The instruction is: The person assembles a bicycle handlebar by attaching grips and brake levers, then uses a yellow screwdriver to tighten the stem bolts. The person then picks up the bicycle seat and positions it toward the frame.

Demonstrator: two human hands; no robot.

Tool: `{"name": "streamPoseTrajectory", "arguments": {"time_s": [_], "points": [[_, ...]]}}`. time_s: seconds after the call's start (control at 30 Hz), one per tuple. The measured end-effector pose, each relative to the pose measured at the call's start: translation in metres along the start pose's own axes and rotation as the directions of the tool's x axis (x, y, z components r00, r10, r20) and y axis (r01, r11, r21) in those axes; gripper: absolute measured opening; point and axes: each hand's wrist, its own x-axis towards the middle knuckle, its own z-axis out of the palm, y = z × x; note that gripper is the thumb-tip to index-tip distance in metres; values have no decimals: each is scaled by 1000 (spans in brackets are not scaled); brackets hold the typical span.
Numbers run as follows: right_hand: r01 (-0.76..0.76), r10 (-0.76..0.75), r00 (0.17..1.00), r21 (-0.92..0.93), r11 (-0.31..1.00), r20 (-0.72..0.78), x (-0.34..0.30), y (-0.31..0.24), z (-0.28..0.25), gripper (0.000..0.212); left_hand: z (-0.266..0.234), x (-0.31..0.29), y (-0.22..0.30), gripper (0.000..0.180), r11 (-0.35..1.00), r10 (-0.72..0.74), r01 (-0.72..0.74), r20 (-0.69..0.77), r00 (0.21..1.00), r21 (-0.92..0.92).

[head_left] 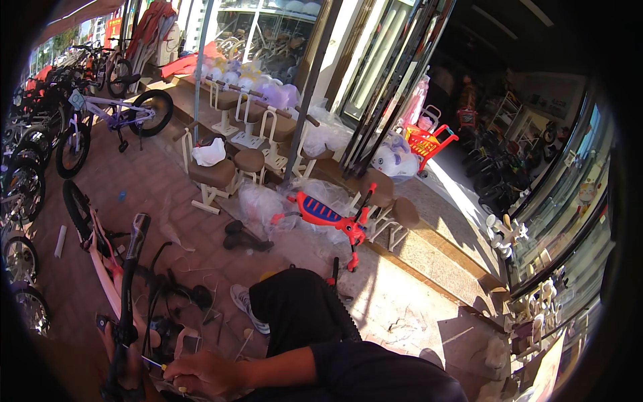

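In the head view's lower left, my left hand [134, 372] is wrapped round the black handlebar [130, 295] of a pink-framed bicycle [110, 285]. Its fingers are partly in shadow behind the bar. My right hand [207, 373] is closed round a thin metal-shafted tool [153, 362] with small yellow parts. The shaft runs leftward to the dark bar beside my left hand; where its tip sits, I cannot make out. Dark cables [155, 281] loop up next to the bar.
Loose bicycle parts [187, 291] and wrappings lie on the brick ground. A red and blue children's ride-on [328, 214] stands ahead. Brown-seated chairs [211, 173] line the step [429, 268]. At left are a lilac bicycle [110, 114] and several others.
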Motion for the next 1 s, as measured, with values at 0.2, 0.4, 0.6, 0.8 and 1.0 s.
{"name": "streamPoseTrajectory", "arguments": {"time_s": [0.2, 0.4, 0.6, 0.8, 1.0], "points": [[245, -237, 970, -275, 930, 63, 4, 5, -5, 40, -4, -3, -26, 82, 989, -13, 18, -32, 999, 149], [-282, 266, 959, 376, 883, 94, 5, -7, -10, 43, -4, 0, -20, 83, 995, 62, -62, 5, 998, 79], [200, -163, 977, -323, 925, 137, 6, -4, -13, 39, -12, -14, -45, 81, 992, 58, -57, -9, 998, 114], [-404, 363, 914, 482, 777, 182, 2, 11, 12, 42, 2, -1, -5, 76, 991, -12, 17, 42, 999, -130], [185, -183, 983, -256, 949, 34, 13, 25, 0, 40, -1, -6, -21, 79, 999, 14, -11, -86, 996, 37]]}}
